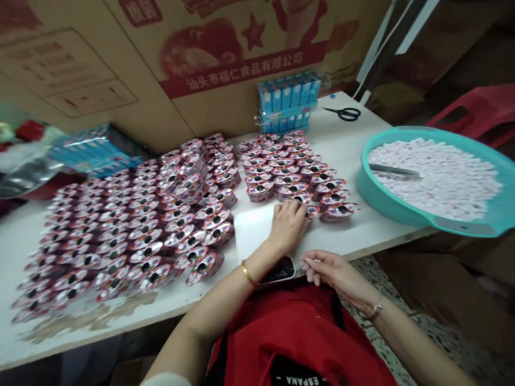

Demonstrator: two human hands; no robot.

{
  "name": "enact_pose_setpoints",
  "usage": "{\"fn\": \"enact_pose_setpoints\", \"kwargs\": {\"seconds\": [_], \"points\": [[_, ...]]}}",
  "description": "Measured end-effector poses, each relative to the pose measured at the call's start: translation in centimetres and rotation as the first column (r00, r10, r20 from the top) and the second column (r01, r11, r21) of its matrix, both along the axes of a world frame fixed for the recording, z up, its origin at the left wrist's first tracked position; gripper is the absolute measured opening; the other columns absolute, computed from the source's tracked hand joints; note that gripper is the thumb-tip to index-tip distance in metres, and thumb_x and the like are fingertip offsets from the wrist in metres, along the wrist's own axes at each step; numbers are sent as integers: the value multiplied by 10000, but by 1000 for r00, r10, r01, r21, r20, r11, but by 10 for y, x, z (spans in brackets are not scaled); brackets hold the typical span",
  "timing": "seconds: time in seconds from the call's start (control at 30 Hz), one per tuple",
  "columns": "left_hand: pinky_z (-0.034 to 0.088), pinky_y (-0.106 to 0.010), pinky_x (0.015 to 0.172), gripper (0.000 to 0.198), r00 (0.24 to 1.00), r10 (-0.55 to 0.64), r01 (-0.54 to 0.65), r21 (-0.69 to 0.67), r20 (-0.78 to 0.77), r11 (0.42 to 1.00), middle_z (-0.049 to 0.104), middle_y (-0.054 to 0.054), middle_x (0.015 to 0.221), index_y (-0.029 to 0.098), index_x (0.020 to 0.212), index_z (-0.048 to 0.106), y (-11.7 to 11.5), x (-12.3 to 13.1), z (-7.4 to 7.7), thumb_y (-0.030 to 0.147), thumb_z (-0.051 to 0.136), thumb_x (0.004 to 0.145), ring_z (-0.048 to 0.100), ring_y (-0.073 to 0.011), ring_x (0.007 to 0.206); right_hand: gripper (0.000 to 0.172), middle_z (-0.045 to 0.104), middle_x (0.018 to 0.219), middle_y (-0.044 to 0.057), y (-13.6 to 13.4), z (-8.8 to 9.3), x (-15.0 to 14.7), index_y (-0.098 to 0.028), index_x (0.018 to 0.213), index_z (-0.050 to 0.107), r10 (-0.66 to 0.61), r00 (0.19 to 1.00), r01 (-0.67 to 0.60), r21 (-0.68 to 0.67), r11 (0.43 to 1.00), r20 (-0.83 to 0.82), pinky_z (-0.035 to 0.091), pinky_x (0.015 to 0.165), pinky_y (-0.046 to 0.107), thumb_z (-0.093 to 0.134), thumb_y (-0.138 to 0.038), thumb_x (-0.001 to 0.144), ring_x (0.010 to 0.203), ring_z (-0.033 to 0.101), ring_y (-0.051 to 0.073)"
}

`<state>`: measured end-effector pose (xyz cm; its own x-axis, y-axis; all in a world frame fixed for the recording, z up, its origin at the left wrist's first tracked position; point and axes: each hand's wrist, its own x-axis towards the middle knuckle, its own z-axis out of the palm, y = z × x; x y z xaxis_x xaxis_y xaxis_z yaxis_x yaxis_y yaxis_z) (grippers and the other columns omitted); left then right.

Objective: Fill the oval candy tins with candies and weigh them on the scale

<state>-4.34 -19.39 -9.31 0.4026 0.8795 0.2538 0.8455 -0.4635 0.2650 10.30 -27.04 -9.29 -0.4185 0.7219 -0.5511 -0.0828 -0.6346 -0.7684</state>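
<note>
My left hand (287, 226) reaches over a white device with a dark panel, likely a scale (252, 231). Its fingers are bent down around a small red-and-white printed container (301, 198) at the front of the right-hand group. This container has an oval top with a dark round opening, like those around it. Close to the table's front edge, my right hand (332, 272) is curled with thumb and fingers together. Whatever it may hold is too small or blurred to make out. Many matching containers (147, 252) stand in rows to the left.
A turquoise basin (364, 185) of small whitish pieces (446, 179) stands at the right, a metal scoop-like tool (396, 171) in it. Black scissors (348, 113) lie at the back. Blue wrapped packs (287, 102) stand against a large cardboard box (225, 115). A red chair (475, 110) is beyond.
</note>
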Motion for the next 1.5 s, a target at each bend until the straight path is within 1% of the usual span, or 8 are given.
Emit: {"fn": "enact_pose_setpoints", "kwargs": {"seconds": [0.13, 0.3, 0.43, 0.77, 0.97, 1.13, 1.3, 1.5], "points": [[365, -395, 896, 482, 988, 123, -138, 190, 90, 972, 536, -126, 1254, 211, 1290, 481, 6, -58, 15, 466, 536, 884, 483, -254, 1147, 233, 597, 719, 58, -1, -6, -1, -321, 739, 671, 31, 999, -32, 40, 999, 24, 408, 556, 381, 722, -543, 688, 612, 535, 202], [359, -468, 914, 502, 770, 635, -612, 355, 65, 706, 515, -147, 1195, 173, 1209, 552, 16, -187, 58, 510, 586, 839, 467, -314, 1131, 361, 610, 728, 63, 1, -19, -16, -238, 842, 684, 24, 1000, -24, 49, 999, 8, 417, 528, 330, 714, -558, 678, 591, 532, 167], [354, -487, 894, 374, 777, 614, -569, 264, -137, 779, 510, -124, 1208, 150, 1008, 644, 15, -243, 62, 470, 475, 913, 448, -326, 1145, 473, 593, 665, 15, 11, -37, -28, -140, 998, 636, -68, 988, 43, 182, 982, 136, 407, 498, 249, 644, -525, 724, 509, 487, 99], [375, -370, 867, 116, 989, 147, -149, 95, 28, 984, 606, -62, 1117, 203, 907, 572, -36, -156, 50, 310, 592, 868, 561, -209, 1051, 374, 629, 720, 44, 38, -54, -36, -149, 1088, 687, -45, 909, -201, 533, 822, 413, 480, 546, 267, 430, -218, 825, 526, 543, 123], [367, -373, 879, 342, 998, 48, -47, -26, 49, 999, 633, -99, 1118, 179, 1179, 492, -45, -123, 16, 264, 578, 859, 582, -222, 1013, 278, 617, 664, 17, 34, -49, -33, -141, 990, 669, -115, 933, -46, 431, 901, 341, 413, 466, 234, 512, -290, 815, 472, 512, 102], [377, -386, 950, 546, 986, 94, -103, 61, 135, 993, 580, -123, 1257, 196, 1321, 436, -55, -138, 29, 378, 623, 842, 529, -247, 1163, 339, 652, 672, 34, 25, -26, -14, -141, 809, 650, -229, 956, 169, 295, 940, 184, 412, 494, 223, 667, -472, 736, 501, 506, 80], [431, -360, 925, 320, 928, 263, -309, 151, 262, 939, 651, -66, 1105, 226, 1166, 574, -86, -162, 50, 322, 600, 862, 589, -204, 1052, 368, 677, 702, 33, 22, 2, -8, -134, 941, 657, -132, 972, 74, 282, 957, 194, 463, 594, 254, 711, -423, 720, 578, 561, 97], [483, -320, 853, 253, 864, 362, -412, 77, 351, 908, 673, -46, 976, 213, 1112, 608, -121, -175, 42, 276, 583, 869, 622, -166, 917, 233, 600, 635, -15, 36, 31, -35, -157, 897, 589, -49, 977, -59, 489, 870, 206, 363, 451, 226, 639, -370, 817, 462, 480, 66]]}}
